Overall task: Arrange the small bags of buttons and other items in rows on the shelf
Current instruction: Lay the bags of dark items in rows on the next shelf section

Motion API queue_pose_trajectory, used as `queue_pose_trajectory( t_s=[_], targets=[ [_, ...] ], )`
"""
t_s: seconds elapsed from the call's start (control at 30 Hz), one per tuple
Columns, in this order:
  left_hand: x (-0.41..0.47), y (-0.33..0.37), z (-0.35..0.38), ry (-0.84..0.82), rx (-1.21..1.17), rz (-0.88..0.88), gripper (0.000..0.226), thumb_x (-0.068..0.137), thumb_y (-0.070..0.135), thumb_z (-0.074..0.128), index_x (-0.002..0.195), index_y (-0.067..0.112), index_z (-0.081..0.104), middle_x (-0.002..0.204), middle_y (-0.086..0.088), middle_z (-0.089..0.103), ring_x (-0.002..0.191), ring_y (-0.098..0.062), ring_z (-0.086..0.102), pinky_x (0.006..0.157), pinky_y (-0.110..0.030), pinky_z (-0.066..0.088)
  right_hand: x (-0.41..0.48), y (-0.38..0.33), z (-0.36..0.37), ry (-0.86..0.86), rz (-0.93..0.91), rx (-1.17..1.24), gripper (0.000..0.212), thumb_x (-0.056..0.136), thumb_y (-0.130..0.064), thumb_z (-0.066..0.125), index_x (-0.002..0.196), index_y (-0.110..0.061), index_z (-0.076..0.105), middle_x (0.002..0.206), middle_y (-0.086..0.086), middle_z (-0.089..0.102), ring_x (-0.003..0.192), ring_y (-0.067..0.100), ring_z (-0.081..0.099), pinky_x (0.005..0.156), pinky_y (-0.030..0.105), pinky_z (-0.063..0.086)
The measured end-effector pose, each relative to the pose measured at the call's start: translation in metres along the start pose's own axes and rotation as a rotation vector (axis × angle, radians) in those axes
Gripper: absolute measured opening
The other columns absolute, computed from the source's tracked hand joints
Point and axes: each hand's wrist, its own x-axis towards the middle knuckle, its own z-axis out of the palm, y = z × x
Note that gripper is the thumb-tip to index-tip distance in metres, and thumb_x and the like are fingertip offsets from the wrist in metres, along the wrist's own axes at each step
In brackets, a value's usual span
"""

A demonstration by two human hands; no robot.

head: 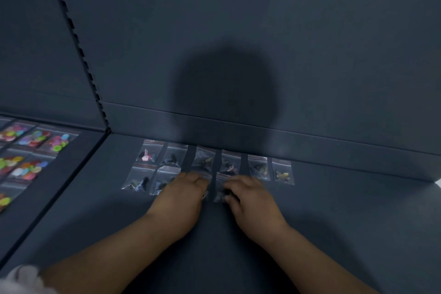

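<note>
back row [204, 160] had 6 bags, front row [137, 181] 4. my right hand [253, 200] pinched the fourth bag [220, 186]; left hand [181, 198] rested on the front row, grip unclear.

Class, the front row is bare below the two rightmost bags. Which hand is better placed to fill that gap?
Probably the right hand: it lies next to the bare shelf below the rightmost bags, while the left hand sits farther left.
</note>
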Motion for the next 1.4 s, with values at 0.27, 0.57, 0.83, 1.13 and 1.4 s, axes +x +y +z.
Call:
queue_pose_trajectory(
  t_s=[0.27, 0.57, 0.83, 1.13, 1.4],
  targets=[
    [-0.014, -0.008, -0.019, 0.12, -0.011, -0.029, 0.036, 0.082, 0.008, 0.053, 0.116, 0.017, 0.063, 0.116, -0.002, 0.061, 0.106, -0.024, 0.056, 0.089, -0.032, 0.049, 0.007, -0.017, -0.009, 0.089, -0.058, -0.021, 0.03, 0.086, -0.028, 0.047, 0.106, -0.016, 0.066, 0.11, -0.001, 0.063, 0.099, 0.022, 0.056, 0.09, 0.031, 0.043],
    [-0.06, -0.041, -0.076, 0.21, 0.186, -0.15, 0.032, 0.075, 0.016, 0.064, 0.106, 0.009, 0.067, 0.1, -0.009, 0.067, 0.089, -0.031, 0.063, 0.082, -0.036, 0.054, 0.03, -0.084, -0.011, 0.066, -0.178, -0.076, 0.04, 0.085, -0.034, 0.046, 0.117, -0.016, 0.062, 0.123, 0.004, 0.06, 0.112, 0.027, 0.054, 0.1, 0.038, 0.041],
    [-0.153, -0.103, -0.133, 0.238, 0.307, -0.288, 0.041, 0.077, 0.036, 0.048, 0.104, 0.011, 0.067, 0.096, -0.009, 0.067, 0.084, -0.032, 0.064, 0.077, -0.038, 0.055, 0.039, -0.197, 0.008, 0.027, -0.336, -0.132, 0.045, 0.087, -0.037, 0.046, 0.125, -0.014, 0.056, 0.13, 0.007, 0.054, 0.12, 0.028, 0.049, 0.105, 0.038, 0.037],
    [-0.32, -0.216, -0.204, 0.276, 0.395, -0.494, 0.044, 0.077, 0.04, 0.05, 0.109, 0.013, 0.064, 0.102, -0.008, 0.066, 0.091, -0.031, 0.062, 0.08, -0.04, 0.052, 0.034, -0.386, 0.065, -0.049, -0.516, -0.098, 0.04, 0.092, -0.033, 0.05, 0.124, -0.01, 0.056, 0.123, 0.008, 0.056, 0.112, 0.029, 0.051, 0.098, 0.035, 0.038],
    [-0.442, -0.3, -0.257, 0.312, 0.397, -0.589, 0.048, 0.088, 0.04, 0.052, 0.128, 0.014, 0.054, 0.124, -0.004, 0.059, 0.111, -0.027, 0.055, 0.095, -0.039, 0.044, 0.033, -0.54, 0.112, -0.08, -0.627, -0.08, 0.045, 0.096, -0.039, 0.043, 0.135, -0.017, 0.043, 0.139, 0.001, 0.043, 0.127, 0.021, 0.038, 0.105, 0.032, 0.03]
  ],
)
